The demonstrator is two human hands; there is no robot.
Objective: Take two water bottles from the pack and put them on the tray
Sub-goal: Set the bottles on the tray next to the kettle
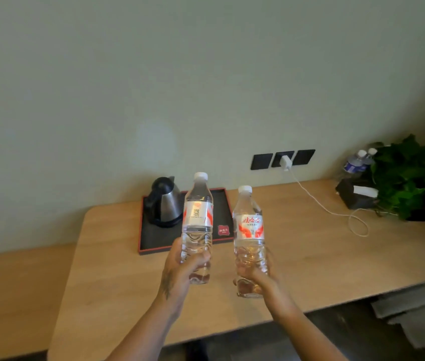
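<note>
I hold two clear water bottles with white caps and red-and-white labels upright above the wooden table. My left hand (184, 267) grips the lower part of the left bottle (197, 213). My right hand (257, 278) grips the base of the right bottle (249, 225). Behind them lies a black tray (151, 242) with a red rim, set against the wall. The left bottle overlaps the tray in view; the right one hangs just past its right edge. The pack is out of sight.
A steel kettle (165, 204) with a black handle stands on the tray's left half, and a small red packet (223, 229) lies near its right edge. A white charger (285, 162) and cable trail over the table (310, 256). Far right: plant (412, 175), two blue-labelled bottles (356, 164), black tissue box (357, 194).
</note>
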